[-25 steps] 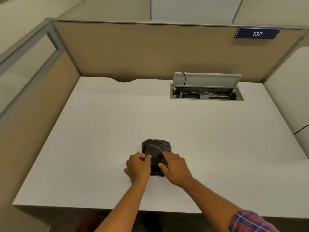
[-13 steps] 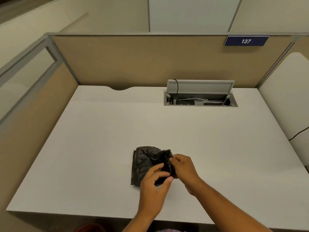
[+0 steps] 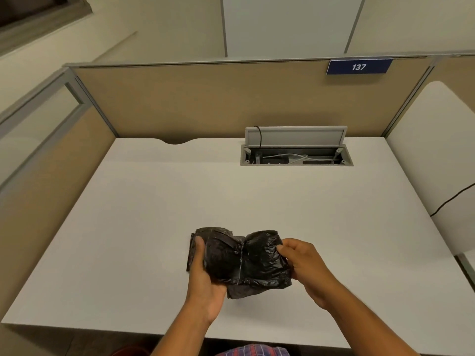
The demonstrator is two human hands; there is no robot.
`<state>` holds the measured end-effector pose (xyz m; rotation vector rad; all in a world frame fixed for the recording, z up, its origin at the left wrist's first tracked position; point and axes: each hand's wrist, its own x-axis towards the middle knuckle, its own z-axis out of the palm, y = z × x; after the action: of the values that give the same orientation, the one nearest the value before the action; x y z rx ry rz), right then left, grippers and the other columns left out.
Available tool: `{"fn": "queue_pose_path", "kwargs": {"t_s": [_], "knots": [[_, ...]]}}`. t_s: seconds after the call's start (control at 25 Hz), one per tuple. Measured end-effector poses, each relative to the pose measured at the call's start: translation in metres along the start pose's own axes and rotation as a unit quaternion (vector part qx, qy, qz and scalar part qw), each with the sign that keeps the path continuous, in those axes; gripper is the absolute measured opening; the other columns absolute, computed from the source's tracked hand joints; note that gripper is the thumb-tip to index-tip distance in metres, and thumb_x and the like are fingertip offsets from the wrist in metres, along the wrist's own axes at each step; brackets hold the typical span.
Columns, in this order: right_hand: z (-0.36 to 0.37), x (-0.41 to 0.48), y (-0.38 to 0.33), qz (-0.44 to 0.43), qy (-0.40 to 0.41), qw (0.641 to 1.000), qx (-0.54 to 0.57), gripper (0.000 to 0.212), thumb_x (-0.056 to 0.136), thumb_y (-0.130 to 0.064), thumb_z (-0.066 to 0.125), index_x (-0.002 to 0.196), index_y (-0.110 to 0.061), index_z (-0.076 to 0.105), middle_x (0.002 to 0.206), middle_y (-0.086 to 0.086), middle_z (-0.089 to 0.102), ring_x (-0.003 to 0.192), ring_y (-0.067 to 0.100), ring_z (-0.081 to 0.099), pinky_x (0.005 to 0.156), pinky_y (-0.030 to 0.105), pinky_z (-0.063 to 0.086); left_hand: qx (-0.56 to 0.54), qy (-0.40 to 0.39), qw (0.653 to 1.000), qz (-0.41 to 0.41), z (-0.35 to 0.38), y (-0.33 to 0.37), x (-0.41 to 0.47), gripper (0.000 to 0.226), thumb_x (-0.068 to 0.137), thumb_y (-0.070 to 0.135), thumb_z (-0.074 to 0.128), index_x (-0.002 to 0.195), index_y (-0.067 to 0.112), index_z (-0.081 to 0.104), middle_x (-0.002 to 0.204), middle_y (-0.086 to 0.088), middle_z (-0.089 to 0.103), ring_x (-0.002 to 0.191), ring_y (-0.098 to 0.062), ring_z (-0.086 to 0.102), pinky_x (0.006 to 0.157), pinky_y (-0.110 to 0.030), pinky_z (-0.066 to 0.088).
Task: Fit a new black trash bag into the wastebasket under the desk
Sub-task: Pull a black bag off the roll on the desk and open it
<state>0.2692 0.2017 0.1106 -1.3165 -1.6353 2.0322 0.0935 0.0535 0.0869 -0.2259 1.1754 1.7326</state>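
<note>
Above the desk's (image 3: 154, 214) near edge, both hands hold a half-unfolded black trash bag (image 3: 246, 260): left hand (image 3: 203, 278) cupped under its left side, right hand (image 3: 305, 265) pinching its right edge. Toward the far edge, an open cable tray (image 3: 295, 156) sits below a partition numbered 137 (image 3: 359, 66).

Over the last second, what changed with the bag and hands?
The trash bag went from a small folded packet lying on the desk to half opened: the left hand now holds one side, the right hand has pulled the other side out rightward. The open cable tray and the number sign have not changed.
</note>
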Motion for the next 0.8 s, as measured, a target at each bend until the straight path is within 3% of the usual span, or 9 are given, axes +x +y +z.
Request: {"fn": "queue_pose_path", "kwargs": {"t_s": [0.12,0.24,0.36,0.44,0.52,0.6,0.68,0.8], "knots": [[-0.021,-0.002,0.002,0.001,0.026,1.0,-0.008,0.033,0.106,-0.026,0.053,0.097,0.001,0.07,0.097,0.026,0.075,0.082,0.025,0.07,0.074,0.038,0.057,0.038,0.048,0.998,0.018,0.017,-0.009,0.005,0.026,0.1,0.031,0.074,0.114,0.014,0.087,0.122,-0.016,0.084,0.107,-0.031,0.083,0.084,-0.043,0.068],[-0.043,-0.002,0.005,0.013,0.089,0.996,-0.012,0.028,0.105,-0.021,0.054,0.094,-0.004,0.073,0.101,0.025,0.077,0.082,0.025,0.071,0.076,0.045,0.056,0.037,0.089,0.995,0.027,0.026,-0.015,0.003,0.021,0.102,0.005,0.07,0.121,0.005,0.079,0.11,-0.018,0.086,0.091,-0.03,0.086,0.069,-0.041,0.07],[-0.052,-0.008,0.003,-0.022,0.166,0.977,-0.134,0.025,0.106,-0.024,0.057,0.125,-0.016,0.071,0.128,0.007,0.073,0.109,0.024,0.07,0.097,0.043,0.057,0.047,0.087,0.994,0.052,0.041,-0.018,-0.008,0.021,0.1,0.007,0.073,0.121,0.007,0.076,0.107,-0.015,0.087,0.091,-0.029,0.086,0.066,-0.041,0.069],[-0.05,-0.016,-0.008,-0.079,0.174,0.965,-0.182,0.037,0.104,-0.036,0.062,0.139,-0.026,0.062,0.138,-0.008,0.063,0.113,0.011,0.066,0.092,0.028,0.053,0.096,0.085,0.989,0.075,0.056,-0.024,-0.016,0.015,0.098,0.014,0.078,0.113,0.014,0.08,0.101,-0.01,0.089,0.09,-0.027,0.086,0.068,-0.041,0.069],[-0.044,-0.025,-0.026,-0.13,0.13,0.972,-0.15,0.037,0.098,-0.05,0.066,0.132,-0.036,0.065,0.132,-0.019,0.066,0.107,-0.004,0.065,0.082,0.017,0.049,0.158,0.074,0.979,0.107,0.072,-0.03,-0.025,0.011,0.098,0.02,0.079,0.095,0.026,0.087,0.095,-0.003,0.089,0.087,-0.021,0.086,0.071,-0.04,0.068],[-0.037,-0.033,-0.044,-0.167,0.08,0.972,-0.143,0.048,0.086,-0.067,0.067,0.126,-0.043,0.067,0.127,-0.024,0.067,0.109,-0.011,0.062,0.083,0.016,0.049,0.205,0.057,0.967,0.138,0.086,-0.034,-0.034,0.02,0.099,0.023,0.078,0.086,0.034,0.088,0.091,0.001,0.089,0.085,-0.016,0.086,0.067,-0.031,0.067],[-0.033,-0.04,-0.059,-0.198,0.055,0.964,-0.169,0.062,0.075,-0.077,0.065,0.128,-0.045,0.065,0.128,-0.029,0.065,0.114,-0.011,0.06,0.085,0.011,0.047,0.25,0.036,0.954,0.16,0.096,-0.036,-0.042,0.019,0.1,0.026,0.077,0.088,0.036,0.087,0.09,0.002,0.089,0.085,-0.015,0.085,0.066,-0.025,0.065],[-0.037,-0.048,-0.072,-0.217,0.054,0.95,-0.22,0.052,0.071,-0.076,0.069,0.114,-0.047,0.07,0.115,-0.027,0.07,0.109,-0.006,0.061,0.087,0.014,0.048,0.286,0.013,0.94,0.183,0.103,-0.039,-0.052,0.014,0.099,0.033,0.077,0.09,0.037,0.087,0.088,0.003,0.088,0.084,-0.013,0.085,0.064,-0.02,0.064]]}}
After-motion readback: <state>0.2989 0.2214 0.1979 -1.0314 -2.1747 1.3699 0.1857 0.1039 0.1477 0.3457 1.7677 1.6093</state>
